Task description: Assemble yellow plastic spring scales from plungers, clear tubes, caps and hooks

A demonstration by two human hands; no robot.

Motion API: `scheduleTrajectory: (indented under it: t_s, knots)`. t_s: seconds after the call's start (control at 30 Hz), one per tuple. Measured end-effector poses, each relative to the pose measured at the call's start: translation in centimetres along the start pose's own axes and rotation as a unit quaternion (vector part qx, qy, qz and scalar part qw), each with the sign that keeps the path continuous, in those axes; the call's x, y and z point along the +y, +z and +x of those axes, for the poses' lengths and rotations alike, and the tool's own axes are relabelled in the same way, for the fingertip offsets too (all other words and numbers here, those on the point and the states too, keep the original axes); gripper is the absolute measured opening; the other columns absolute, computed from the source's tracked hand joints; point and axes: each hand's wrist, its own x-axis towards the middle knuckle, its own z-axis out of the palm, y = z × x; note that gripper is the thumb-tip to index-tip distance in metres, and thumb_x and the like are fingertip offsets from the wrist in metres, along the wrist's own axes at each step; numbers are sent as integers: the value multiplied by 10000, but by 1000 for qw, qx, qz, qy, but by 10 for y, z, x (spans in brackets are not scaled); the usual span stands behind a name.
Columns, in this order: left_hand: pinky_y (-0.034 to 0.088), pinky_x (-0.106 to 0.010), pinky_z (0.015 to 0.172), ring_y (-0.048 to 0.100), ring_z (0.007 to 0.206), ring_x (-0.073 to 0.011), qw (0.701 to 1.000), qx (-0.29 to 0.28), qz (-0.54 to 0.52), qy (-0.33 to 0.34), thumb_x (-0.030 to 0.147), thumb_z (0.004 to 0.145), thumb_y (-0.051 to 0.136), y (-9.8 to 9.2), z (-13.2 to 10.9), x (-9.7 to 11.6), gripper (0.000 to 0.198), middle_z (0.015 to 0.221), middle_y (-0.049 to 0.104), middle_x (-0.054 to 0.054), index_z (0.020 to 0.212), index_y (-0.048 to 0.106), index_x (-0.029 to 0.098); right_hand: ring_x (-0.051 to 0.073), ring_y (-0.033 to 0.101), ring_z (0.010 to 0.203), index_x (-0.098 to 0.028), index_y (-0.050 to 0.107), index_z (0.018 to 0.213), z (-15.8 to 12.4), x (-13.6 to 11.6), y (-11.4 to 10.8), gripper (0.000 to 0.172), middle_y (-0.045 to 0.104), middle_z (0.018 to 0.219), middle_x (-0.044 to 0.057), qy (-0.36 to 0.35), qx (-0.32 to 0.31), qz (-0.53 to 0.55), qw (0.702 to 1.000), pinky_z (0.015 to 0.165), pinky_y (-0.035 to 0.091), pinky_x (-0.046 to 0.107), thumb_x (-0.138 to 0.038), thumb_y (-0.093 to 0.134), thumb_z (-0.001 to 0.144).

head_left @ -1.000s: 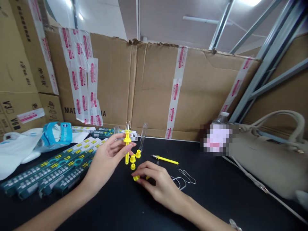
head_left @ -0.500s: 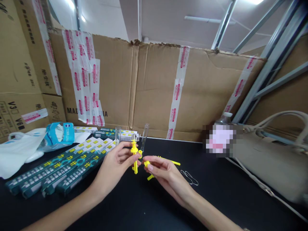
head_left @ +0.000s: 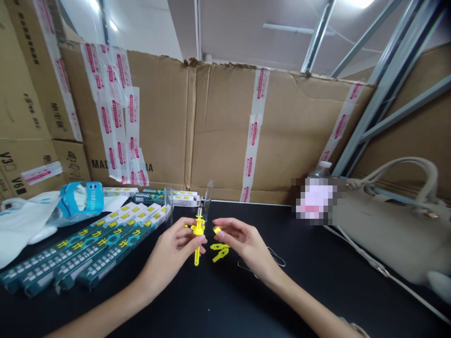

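Both curl inward: left hand (head_left: pixel 176 248) pinching upright yellow rod (head_left: pixel 198 230), right hand (head_left: pixel 244 240) yellow piece (head_left: pixel 216 230).

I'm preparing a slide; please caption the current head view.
Left hand holds an upright yellow plastic stick with a metallic top; right hand pinches a small yellow piece.

Storeroom-like nook: metal rack (head_left: pixel 380 94), cardboard panel (head_left: pixel 221 126)
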Motion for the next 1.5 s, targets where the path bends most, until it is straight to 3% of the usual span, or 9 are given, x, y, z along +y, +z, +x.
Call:
scheduleTrajectory:
  t_s: [0.2, 0.37, 0.53, 0.63, 0.73, 0.9, 1.13, 1.3, 1.5]
  knots:
    - [555, -317, 717, 723, 716, -206, 999, 44, -2, 16, 414, 773, 704, -3, 2, 13, 368, 772, 725, -12, 1007, 532, 189, 207, 634, 890, -237, 725, 959, -9, -1, 7, 120, 724, 919, 30, -107, -46, -257, 959, 837, 508, 365, -253, 702, 842]
    - [557, -332, 746, 727, 797, -227, 994, 99, -4, 50, 434, 772, 712, -7, 1, 21, 406, 799, 730, -23, 1041, 525, 194, 220, 618, 1025, -270, 684, 1115, -15, 9, 14, 277, 692, 1016, 46, -121, -131, -258, 950, 917, 519, 381, -188, 684, 850]
    - [555, -306, 735, 726, 791, -213, 994, 101, -16, 44, 421, 751, 741, -6, 0, 17, 429, 812, 733, -17, 1048, 526, 197, 226, 614, 1033, -302, 626, 1254, -13, 2, 7, 439, 677, 1102, 54, -133, -150, -285, 937, 927, 510, 391, -205, 707, 834]
    - [545, -282, 704, 713, 714, -184, 997, 76, -11, 25, 400, 767, 730, 0, -2, 13, 379, 774, 724, -2, 1020, 536, 196, 206, 642, 945, -301, 637, 1242, -4, -16, -18, 417, 688, 1108, 52, -135, -147, -316, 928, 870, 514, 370, -262, 711, 834]
    - [539, -279, 676, 696, 677, -177, 999, 47, -9, 3, 398, 771, 723, 7, -5, 9, 365, 731, 708, 6, 1009, 533, 197, 190, 668, 837, -253, 716, 1073, 7, -33, -56, 220, 739, 934, 27, -84, -128, -315, 937, 771, 514, 343, -311, 656, 870]
    - [536, -296, 678, 684, 670, -183, 999, 27, -11, -14, 450, 775, 701, 11, -8, 5, 393, 742, 700, -6, 1011, 520, 192, 152, 609, 619, -210, 737, 875, 15, -37, -103, 150, 694, 712, 12, -14, -74, -322, 944, 579, 460, 295, -325, 644, 846]
    - [487, -246, 624, 598, 598, -133, 994, 100, -3, 52, 470, 843, 645, 3, -8, 12, 368, 674, 652, 44, 1064, 492, 218, 221, 680, 828, -242, 751, 979, 16, -15, -103, 238, 758, 938, 59, -89, 8, -491, 867, 761, 482, 374, -222, 537, 876]
    - [432, -219, 500, 553, 584, -138, 989, 130, -2, 71, 491, 853, 627, -2, -7, 20, 359, 653, 615, 48, 1063, 489, 233, 231, 691, 879, -268, 745, 1014, 14, -15, -98, 278, 757, 989, 50, -85, -32, -503, 859, 779, 492, 383, -221, 493, 907]
    - [437, -238, 543, 561, 595, -139, 990, 115, 2, 84, 472, 871, 611, -4, -3, 14, 345, 659, 616, 49, 1072, 465, 232, 235, 681, 904, -266, 724, 1064, 12, -16, -94, 330, 738, 1032, 53, -98, -44, -498, 860, 793, 483, 387, -166, 466, 884]
